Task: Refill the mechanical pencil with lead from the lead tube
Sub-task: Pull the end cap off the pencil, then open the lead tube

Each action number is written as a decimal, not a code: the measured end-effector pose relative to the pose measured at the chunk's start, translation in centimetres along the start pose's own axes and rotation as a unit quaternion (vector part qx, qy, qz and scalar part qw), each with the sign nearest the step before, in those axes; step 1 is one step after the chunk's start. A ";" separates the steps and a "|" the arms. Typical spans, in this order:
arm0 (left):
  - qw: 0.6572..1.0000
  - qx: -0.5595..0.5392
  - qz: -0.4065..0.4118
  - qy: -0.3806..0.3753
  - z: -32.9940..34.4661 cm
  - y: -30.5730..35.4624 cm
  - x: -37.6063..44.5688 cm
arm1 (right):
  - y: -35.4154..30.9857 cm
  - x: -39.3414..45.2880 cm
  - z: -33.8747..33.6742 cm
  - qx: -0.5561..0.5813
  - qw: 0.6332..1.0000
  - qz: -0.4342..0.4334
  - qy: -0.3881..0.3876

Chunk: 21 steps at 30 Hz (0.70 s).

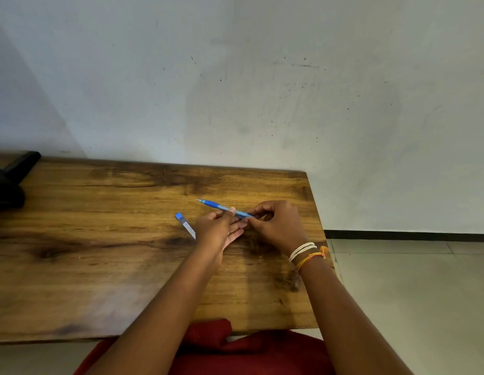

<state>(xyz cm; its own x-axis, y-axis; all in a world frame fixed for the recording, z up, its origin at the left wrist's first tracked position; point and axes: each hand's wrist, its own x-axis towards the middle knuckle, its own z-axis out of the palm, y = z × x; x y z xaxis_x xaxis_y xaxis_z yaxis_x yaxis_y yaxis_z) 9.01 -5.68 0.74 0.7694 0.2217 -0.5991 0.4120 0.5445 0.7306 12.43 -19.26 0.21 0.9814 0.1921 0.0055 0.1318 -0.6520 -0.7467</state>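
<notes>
A blue mechanical pencil (217, 205) is held just above the wooden table (100, 226), tip pointing far left. My left hand (219, 228) grips its barrel between thumb and fingers. My right hand (276, 220) pinches the pencil's rear end with thumb and fingertips; what sits between those fingertips is too small to tell. The lead tube (185, 225), clear with a blue cap and a white label, lies flat on the table just left of my left hand, untouched.
A black object (10, 180) rests at the table's far left corner. The table's right edge runs close beside my right wrist, with tiled floor (411, 280) beyond. A pale wall stands behind the table. Red cloth (208, 336) lies at the near edge.
</notes>
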 end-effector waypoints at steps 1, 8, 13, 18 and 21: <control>1.000 0.014 0.008 0.002 -0.1 0.1 0.1 | 0.0 0.1 0.0 -0.011 1.000 0.009 0.022; 0.959 0.241 0.123 0.084 -2.1 1.5 0.4 | -0.4 0.5 1.2 -0.069 0.983 0.061 0.155; 0.871 0.420 0.201 0.154 -4.2 2.4 0.2 | -1.0 0.6 2.5 -0.156 0.975 0.057 0.150; 0.790 0.566 0.143 0.188 -5.7 3.0 0.5 | -1.1 1.1 2.0 -0.139 0.979 0.094 0.115; 0.758 0.604 0.147 0.196 -5.9 2.9 0.4 | -1.2 1.4 1.2 -0.147 0.980 0.107 0.085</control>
<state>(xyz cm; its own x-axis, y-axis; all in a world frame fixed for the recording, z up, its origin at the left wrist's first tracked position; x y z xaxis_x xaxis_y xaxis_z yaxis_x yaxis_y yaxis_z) 7.61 0.77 0.64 0.8085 0.5417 -0.2299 0.5788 -0.6619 0.4763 13.48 -17.28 0.31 0.9968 -0.0803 -0.0016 -0.0695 -0.8518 -0.5193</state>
